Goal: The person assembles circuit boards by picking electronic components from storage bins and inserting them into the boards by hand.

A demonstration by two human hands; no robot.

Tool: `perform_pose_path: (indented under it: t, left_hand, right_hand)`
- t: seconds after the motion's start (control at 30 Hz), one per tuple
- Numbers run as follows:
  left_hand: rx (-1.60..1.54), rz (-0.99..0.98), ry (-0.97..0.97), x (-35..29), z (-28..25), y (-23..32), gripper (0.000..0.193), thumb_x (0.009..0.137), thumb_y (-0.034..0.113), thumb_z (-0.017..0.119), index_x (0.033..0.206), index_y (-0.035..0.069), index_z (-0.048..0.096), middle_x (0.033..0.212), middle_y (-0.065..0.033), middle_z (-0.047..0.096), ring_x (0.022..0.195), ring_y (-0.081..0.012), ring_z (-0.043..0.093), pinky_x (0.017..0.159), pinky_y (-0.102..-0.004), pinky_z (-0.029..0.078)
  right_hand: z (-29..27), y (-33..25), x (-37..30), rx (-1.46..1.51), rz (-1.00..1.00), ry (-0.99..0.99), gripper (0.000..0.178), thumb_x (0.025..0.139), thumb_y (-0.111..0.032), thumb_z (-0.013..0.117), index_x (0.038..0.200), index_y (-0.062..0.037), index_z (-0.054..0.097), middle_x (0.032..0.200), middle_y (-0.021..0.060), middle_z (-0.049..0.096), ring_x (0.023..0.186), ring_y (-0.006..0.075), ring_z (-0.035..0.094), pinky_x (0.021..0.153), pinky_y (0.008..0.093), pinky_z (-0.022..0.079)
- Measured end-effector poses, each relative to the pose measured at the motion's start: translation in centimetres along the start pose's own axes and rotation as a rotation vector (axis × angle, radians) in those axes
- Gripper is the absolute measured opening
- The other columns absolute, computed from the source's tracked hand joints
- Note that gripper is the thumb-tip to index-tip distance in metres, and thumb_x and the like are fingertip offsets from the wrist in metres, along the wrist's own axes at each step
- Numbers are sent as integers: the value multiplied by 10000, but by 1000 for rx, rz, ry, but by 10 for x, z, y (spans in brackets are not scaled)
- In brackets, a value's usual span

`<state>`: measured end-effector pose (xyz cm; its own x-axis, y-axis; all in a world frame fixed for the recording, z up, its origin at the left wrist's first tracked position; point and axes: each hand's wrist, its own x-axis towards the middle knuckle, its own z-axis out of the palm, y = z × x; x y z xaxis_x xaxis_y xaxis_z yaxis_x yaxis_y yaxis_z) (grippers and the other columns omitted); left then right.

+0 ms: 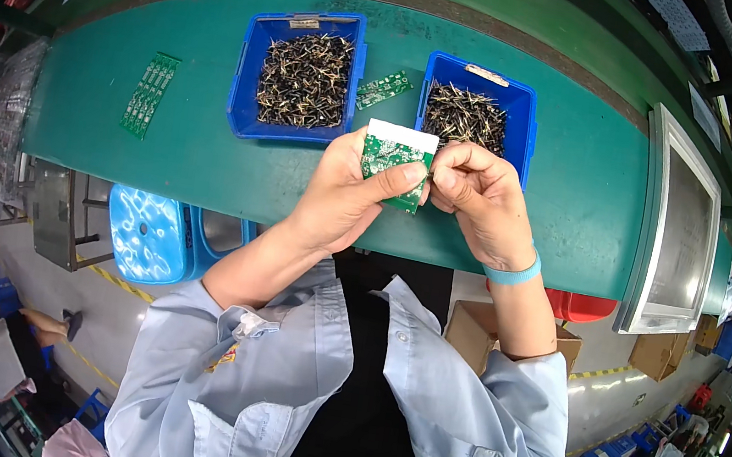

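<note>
A worker's left hand [347,194] grips a small green circuit board [393,160] upright above the bench edge, apparently to steady it, while the right hand [479,197] pinches closed at its edge, two blue bins of metal pins [307,77] just beyond both hands.

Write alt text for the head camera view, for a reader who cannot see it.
A person's left hand holds a small green circuit board while the right hand pinches at its right edge, above a green workbench. Behind the hands sit two blue bins of small metal parts, with other green boards lying nearby.
</note>
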<state>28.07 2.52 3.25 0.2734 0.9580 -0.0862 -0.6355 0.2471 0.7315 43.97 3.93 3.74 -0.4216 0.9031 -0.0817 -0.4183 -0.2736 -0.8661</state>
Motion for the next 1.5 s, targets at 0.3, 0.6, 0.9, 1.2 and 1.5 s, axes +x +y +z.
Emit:
perform_pose_path:
  t: [0.3,0.6,0.9,1.2,1.5]
  left_hand:
    - [-274,-143,-167,2,-4,0,212,768,4,580,946,-40,471,782,-104,552,660,-147,537,584,-193,433]
    - [-283,-182,21,1,2,4,190,814,32,533,976,-47,470,791,-110,553,686,-154,563,576,-210,457]
    - [-185,-205,132,-13,-7,10,193,833,47,497,999,-42,456,783,-128,544,658,-172,542,560,-225,444]
    - [64,3,139,-52,-28,44,190,826,47,518,994,-29,468,769,-116,573,636,-163,577,583,-227,466]
    - [337,543,486,-36,-74,78,215,829,55,520,1017,-39,473,867,-142,586,733,-169,586,666,-236,468]
  right_hand:
    - [4,6,2,-9,-96,-24,38,785,3,564,817,22,555,704,74,536,596,123,522,590,175,423]
    - [18,5,2,-11,-87,116,75,811,-30,546,861,25,545,655,23,470,583,91,468,550,152,386]
    - [16,1,3,157,10,136,79,819,-54,550,868,9,551,651,-19,432,533,34,310,476,146,255]
    - [52,-17,34,-104,-30,62,116,809,-78,570,873,17,554,657,-14,456,523,26,343,464,139,286]
    - [65,11,88,-1504,-540,274,213,761,-70,569,898,91,543,631,105,565,489,180,507,484,250,412]
